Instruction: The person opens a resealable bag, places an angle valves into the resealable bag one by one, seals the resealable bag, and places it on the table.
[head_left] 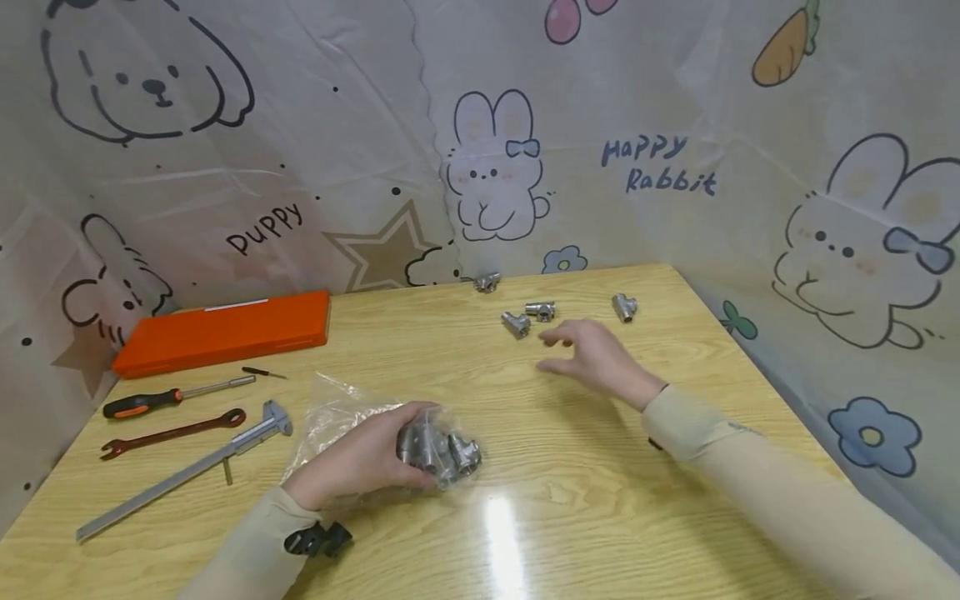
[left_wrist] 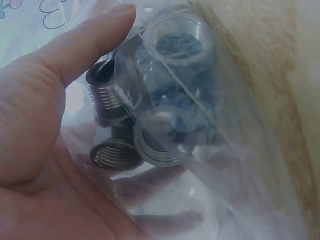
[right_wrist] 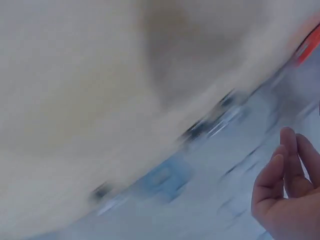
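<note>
My left hand grips a clear plastic bag holding several metal tee pipe fittings. In the left wrist view, the thumb and fingers of that hand wrap around the bag, and threaded fitting ends show through the film. Over the table's right half, my right hand holds nothing, its fingers loosely bent. Nearest to its fingertips lie two loose tee fittings, one tilted and one sideways. Another tee fitting sits behind that hand. The right wrist view is blurred around the hand.
One more fitting lies at the table's back edge. On the left are an orange case, a screwdriver, a small thin tool, a wrench, a caliper and a short pin. Printed cloth surrounds the wooden table.
</note>
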